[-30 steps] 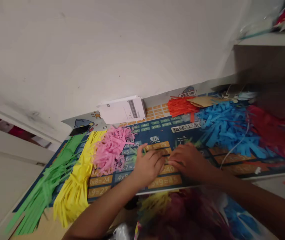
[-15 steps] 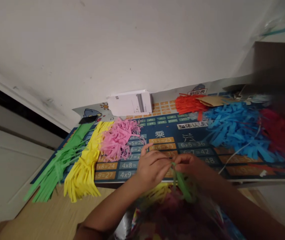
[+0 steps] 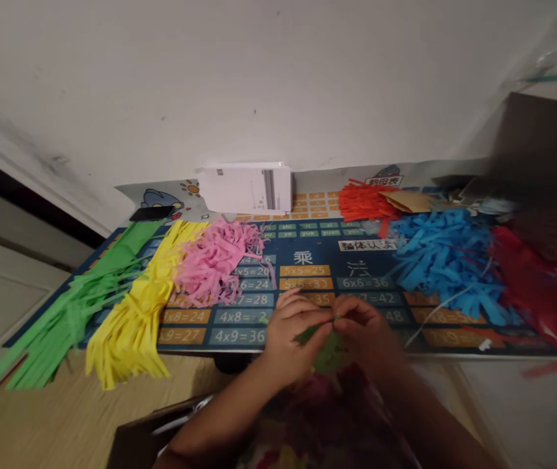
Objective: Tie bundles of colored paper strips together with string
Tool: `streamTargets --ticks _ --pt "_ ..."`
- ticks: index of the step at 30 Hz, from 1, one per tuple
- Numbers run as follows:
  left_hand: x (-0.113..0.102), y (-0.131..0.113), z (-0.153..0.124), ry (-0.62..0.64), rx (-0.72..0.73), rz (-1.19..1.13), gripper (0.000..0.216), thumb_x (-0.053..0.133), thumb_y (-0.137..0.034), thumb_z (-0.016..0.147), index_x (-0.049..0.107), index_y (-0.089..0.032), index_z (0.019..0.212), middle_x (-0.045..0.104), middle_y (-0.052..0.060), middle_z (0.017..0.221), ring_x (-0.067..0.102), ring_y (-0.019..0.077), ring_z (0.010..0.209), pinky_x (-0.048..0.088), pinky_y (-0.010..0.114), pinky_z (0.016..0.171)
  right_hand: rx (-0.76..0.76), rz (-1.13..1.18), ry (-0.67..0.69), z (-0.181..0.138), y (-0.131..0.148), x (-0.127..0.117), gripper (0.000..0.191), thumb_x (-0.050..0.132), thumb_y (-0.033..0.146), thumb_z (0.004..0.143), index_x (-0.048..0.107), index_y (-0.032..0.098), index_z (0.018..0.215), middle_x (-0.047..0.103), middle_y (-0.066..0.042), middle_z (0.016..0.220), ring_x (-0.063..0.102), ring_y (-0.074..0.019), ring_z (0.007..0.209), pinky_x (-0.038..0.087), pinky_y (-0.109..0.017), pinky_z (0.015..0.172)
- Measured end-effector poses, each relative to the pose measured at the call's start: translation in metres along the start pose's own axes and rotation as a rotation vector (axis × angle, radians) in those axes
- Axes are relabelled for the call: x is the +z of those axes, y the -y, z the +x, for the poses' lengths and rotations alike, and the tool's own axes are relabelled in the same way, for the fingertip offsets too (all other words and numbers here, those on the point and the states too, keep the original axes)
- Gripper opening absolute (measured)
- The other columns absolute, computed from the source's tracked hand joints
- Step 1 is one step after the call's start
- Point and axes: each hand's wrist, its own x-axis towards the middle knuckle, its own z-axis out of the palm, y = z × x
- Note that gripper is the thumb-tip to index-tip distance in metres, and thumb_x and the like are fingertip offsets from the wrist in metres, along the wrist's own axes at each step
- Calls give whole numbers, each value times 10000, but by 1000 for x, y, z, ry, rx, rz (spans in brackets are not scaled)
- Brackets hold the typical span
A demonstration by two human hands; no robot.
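Note:
At the table's front edge my left hand [image 3: 294, 326] and my right hand [image 3: 363, 329] meet, their fingertips pinched close together. Between them is a green paper strip [image 3: 329, 355]; part of it shows under the left fingers and part hangs below. The exact grip point is small and partly covered by the fingers. To the left of my hands lie a pink shredded-paper bunch [image 3: 219, 260], a yellow fringed-paper bunch [image 3: 136, 319] and a green fringed-paper bunch [image 3: 77, 299]. A blue shredded-paper bunch [image 3: 447, 260] sits to the right.
A printed mat [image 3: 302, 244] covers the table. White cards [image 3: 243, 189] lean against the wall. A dark phone [image 3: 152, 213] lies at the back left. Orange-red paper [image 3: 363, 200], dark red paper [image 3: 527, 280] and a white string [image 3: 454, 296] are on the right.
The view has shifted slightly. My hands stay together; the green strip, which hung below them, now also shows bent under the left fingers. The paper bunches stay on the table.

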Motion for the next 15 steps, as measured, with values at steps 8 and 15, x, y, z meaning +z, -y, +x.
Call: streamTargets --ticks 8,15 --pt "-1 17 3 13 16 -44 69 680 -194 871 727 -244 877 752 -3 800 691 149 743 504 409 956 -208 -279 137 9 15 2 140 826 327 704 707 256 689 622 9 714 571 -148 679 458 -275 637" --pt "-13 21 10 -213 -814 -713 229 611 -375 900 539 -189 788 621 -9 714 577 117 617 482 243 613 -204 -1628 -252 108 78 -91 254 520 331 948 723 217 1048 738 -58 1001 676 -204 900 514 -313 795"
